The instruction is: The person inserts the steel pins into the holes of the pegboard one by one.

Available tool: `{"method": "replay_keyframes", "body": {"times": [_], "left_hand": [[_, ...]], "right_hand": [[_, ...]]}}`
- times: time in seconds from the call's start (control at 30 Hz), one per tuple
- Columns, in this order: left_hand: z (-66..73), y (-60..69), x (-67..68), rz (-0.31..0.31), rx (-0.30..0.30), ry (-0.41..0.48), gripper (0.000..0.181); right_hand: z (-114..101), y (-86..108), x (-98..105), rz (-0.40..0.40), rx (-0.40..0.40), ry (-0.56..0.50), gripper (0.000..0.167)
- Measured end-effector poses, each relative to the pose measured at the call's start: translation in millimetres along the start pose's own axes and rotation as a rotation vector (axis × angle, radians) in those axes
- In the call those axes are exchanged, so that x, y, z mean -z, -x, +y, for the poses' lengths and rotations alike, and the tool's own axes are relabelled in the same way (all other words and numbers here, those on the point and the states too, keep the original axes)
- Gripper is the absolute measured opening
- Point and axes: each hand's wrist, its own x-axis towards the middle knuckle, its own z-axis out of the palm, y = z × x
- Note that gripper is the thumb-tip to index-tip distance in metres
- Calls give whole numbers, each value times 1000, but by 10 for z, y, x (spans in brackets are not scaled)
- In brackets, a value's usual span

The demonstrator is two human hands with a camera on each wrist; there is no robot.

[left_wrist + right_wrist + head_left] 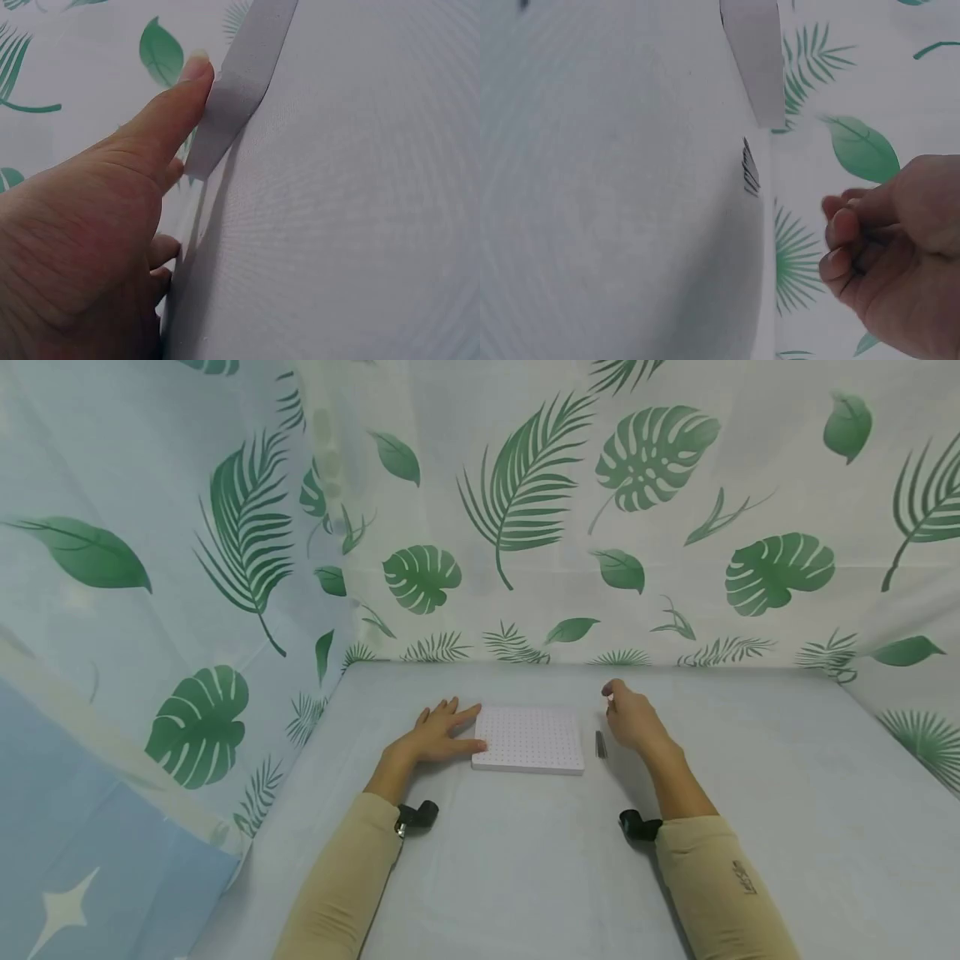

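Observation:
A white pegboard (528,739) with a grid of small holes lies flat on the table. My left hand (437,735) is spread at its left side, thumb and index finger touching the edge; in the left wrist view the thumb of this hand (97,202) rests against the board's side (236,90). Several thin dark pins (601,745) lie side by side to the right of the board. My right hand (633,718) is raised beyond and right of them, fingers curled, with nothing visible in them; the right wrist view shows this hand (900,255) beside the pins (750,171).
A pale cloth covers the table (510,860). Behind it hangs a white curtain (555,527) with green leaves, and another leaf-printed curtain (112,635) hangs at the left. Black wrist cameras (426,815) sit at both sleeves.

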Motion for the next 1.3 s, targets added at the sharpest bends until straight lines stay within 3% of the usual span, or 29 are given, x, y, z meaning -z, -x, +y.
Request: {"method": "replay_keyframes", "body": {"times": [0.37, 0.6, 0.83, 1.3], "left_hand": [[-75, 10, 11, -15, 4, 27, 95], [-71, 36, -28, -12, -21, 46, 95], [-60, 19, -24, 5, -26, 25, 93], [-34, 19, -11, 4, -13, 37, 93]], "right_hand": [[-108, -171, -122, 186, 34, -337, 21], [-292, -237, -250, 244, 43, -579, 16], [-489, -306, -355, 272, 148, -566, 14], [-744, -308, -550, 193, 213, -574, 15]]}}
